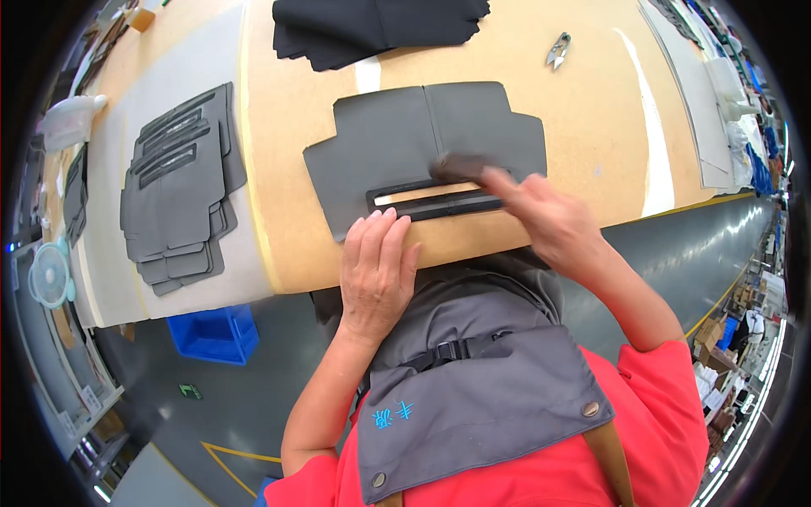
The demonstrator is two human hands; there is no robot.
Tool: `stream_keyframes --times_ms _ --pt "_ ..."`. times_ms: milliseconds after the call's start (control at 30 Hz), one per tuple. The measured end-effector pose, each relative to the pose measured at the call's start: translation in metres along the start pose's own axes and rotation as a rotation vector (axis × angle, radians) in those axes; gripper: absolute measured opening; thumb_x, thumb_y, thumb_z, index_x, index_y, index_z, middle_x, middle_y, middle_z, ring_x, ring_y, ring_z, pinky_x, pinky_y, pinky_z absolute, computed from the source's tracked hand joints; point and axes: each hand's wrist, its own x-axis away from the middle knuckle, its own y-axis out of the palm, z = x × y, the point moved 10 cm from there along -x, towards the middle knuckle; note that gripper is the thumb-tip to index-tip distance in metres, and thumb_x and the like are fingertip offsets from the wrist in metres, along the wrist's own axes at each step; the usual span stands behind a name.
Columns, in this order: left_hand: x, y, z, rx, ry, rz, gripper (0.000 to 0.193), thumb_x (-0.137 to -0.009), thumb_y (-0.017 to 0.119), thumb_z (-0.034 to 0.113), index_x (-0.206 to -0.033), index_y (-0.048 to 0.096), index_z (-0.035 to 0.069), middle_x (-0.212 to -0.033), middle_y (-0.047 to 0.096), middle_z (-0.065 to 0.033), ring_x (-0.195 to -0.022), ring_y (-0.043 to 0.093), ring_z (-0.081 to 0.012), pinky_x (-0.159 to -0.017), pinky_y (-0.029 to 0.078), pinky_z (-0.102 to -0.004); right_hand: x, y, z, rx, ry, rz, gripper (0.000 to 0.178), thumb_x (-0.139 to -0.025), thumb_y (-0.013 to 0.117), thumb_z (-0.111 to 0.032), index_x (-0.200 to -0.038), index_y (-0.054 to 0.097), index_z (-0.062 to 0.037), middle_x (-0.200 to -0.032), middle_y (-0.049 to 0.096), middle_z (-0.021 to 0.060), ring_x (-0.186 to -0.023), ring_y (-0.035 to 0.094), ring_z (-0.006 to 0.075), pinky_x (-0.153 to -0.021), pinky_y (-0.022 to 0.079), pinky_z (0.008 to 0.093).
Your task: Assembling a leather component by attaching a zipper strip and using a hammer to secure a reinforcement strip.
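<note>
A grey leather-like panel (pixel 380 135) with stepped corners and a seam down its middle lies flat before me. Near its front edge is a long slot framed by a black strip (pixel 456 204); the light tabletop shows through it. Fingers of my left hand (pixel 376 270) lie flat on the panel's near edge, by the strip's left end, holding nothing. My right hand (pixel 553 224), smeared by motion, grips a dark brown hammer-like tool (pixel 460 167) over the slot's far side. Blur hides the tool's exact shape and whether it touches the panel.
Similar grey panels (pixel 177 203) are piled at the left. Folded black fabric (pixel 372 29) lies at the far side, and thread snips (pixel 558 51) at the far right. A blue crate (pixel 215 332) stands on the floor beneath the table's near left edge. Pale sheets (pixel 688 101) lie at the right.
</note>
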Motion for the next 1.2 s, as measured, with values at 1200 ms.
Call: stream_keyframes --times_ms 1200 --pt "-0.001 -0.001 0.004 -0.038 0.045 0.029 0.034 -0.091 0.071 0.006 -0.124 0.066 0.002 -0.122 0.061 -0.0144 -0.119 0.059 -0.0354 -0.105 0.049 -0.0488 0.017 -0.016 -0.004 -0.096 0.063 0.048 0.056 -0.097 0.065 -0.011 -0.150 0.055 -0.0263 -0.077 0.056 0.0075 -0.066 0.060 0.0274 -0.058 0.048 0.0398"
